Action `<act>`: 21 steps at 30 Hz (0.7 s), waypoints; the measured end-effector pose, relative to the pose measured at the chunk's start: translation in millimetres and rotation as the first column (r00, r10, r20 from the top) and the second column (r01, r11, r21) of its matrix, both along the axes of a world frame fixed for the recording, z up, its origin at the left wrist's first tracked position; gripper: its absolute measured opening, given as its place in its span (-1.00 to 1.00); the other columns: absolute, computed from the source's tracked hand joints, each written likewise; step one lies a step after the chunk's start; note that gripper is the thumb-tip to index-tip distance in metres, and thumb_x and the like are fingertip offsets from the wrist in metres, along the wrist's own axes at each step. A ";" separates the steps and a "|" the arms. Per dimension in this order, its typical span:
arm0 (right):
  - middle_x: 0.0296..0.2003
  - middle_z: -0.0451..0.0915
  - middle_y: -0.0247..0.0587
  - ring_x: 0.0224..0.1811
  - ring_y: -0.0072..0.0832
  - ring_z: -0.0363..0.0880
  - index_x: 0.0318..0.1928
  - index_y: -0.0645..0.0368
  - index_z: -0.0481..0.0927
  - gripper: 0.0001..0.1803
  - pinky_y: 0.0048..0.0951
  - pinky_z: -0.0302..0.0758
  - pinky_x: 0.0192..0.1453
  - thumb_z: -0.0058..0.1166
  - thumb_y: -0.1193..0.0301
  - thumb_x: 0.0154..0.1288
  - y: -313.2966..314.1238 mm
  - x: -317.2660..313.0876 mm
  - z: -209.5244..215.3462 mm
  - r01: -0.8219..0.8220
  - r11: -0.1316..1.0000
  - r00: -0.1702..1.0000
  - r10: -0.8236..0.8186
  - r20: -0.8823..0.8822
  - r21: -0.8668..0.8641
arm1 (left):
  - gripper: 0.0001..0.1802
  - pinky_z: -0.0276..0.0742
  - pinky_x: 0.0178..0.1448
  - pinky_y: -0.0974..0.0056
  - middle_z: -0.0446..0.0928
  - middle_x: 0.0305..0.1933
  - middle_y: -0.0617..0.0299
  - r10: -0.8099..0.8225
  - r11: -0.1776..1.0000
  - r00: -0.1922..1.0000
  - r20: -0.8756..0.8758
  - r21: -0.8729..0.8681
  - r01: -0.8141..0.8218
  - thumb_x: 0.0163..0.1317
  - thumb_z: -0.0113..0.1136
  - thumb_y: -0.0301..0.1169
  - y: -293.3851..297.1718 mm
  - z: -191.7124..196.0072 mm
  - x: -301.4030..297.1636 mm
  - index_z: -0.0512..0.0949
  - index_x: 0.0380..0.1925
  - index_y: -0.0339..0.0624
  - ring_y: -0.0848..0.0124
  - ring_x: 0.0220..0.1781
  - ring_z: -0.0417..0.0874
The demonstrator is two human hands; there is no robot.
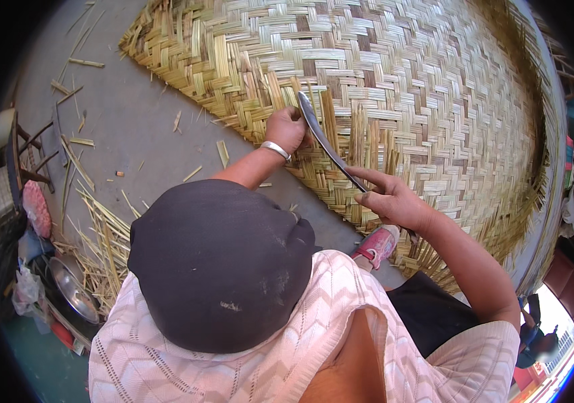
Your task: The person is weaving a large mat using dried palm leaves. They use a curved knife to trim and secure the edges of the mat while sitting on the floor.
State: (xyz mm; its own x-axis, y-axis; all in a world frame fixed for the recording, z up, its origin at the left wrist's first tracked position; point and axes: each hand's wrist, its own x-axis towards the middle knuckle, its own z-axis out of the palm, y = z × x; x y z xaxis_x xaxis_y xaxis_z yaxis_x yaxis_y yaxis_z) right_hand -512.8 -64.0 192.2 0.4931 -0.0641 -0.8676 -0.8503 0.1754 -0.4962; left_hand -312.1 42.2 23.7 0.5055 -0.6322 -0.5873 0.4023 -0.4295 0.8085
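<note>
My right hand point(398, 201) is closed round a long, curved dark metal blade point(330, 149), with a finger stretched along its back. The bright tip points away from me and reaches beside my left hand point(288, 129). That hand is closed in a pinch at the near edge of a large woven mat point(421, 74) of split strips. What its fingertips grip is partly hidden. Several loose strip ends point(361, 138) stand up from the weave between the two hands. A white metal bangle point(276, 150) is on my left wrist.
My dark-clothed knee point(223, 262) fills the near middle, and a pink shoe point(379, 245) rests by the mat's edge. Cut strips point(105, 242) lie piled on the grey floor. At left are a metal bowl point(72, 289) and a wooden stool point(31, 154).
</note>
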 end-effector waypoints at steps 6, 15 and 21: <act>-0.55 0.48 -0.39 -0.54 -0.63 0.41 0.36 0.05 0.40 -0.40 -0.50 0.44 -0.39 0.06 0.37 0.29 4.3 10.1 -25.1 -0.244 0.894 0.967 0.255 -0.023 -0.377 | -0.78 0.55 -0.58 0.41 0.60 -0.56 0.20 0.017 0.991 0.991 -0.131 -0.133 -0.034 0.30 0.26 -0.38 17.4 -1.2 5.9 0.46 -0.47 -0.20 0.49 -0.61 0.64; -0.17 0.67 0.11 -0.17 -0.14 0.68 0.29 0.09 0.47 -0.36 -0.28 0.55 0.00 0.18 0.21 0.19 -13.1 31.4 -9.7 -0.366 0.859 0.927 0.371 -0.058 -0.359 | -0.75 0.51 -0.53 0.46 0.64 -0.44 0.26 0.128 0.981 0.934 -0.334 -0.096 -0.169 0.28 0.33 -0.25 16.8 4.1 10.1 0.61 -0.27 -0.21 0.52 -0.49 0.68; -0.18 0.68 0.08 -0.15 -0.07 0.67 0.27 0.02 0.48 -0.40 -0.18 0.57 -0.03 0.14 0.15 0.22 -6.7 38.7 -14.2 -0.471 0.702 0.860 0.499 -0.102 -0.534 | -0.68 0.47 -0.56 0.48 0.62 -0.43 0.30 0.213 0.971 0.903 -0.372 -0.023 -0.238 0.28 0.31 -0.12 10.8 13.1 10.1 0.59 -0.29 -0.16 0.56 -0.50 0.66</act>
State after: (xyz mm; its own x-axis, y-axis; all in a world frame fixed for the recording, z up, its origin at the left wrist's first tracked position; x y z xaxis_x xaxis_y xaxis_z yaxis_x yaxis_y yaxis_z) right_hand -474.1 -70.7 178.1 0.6238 -0.2396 -0.7440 -0.7174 -0.5534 -0.4232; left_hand -302.0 53.1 36.8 0.3980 -0.5703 -0.7186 0.7539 -0.2430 0.6104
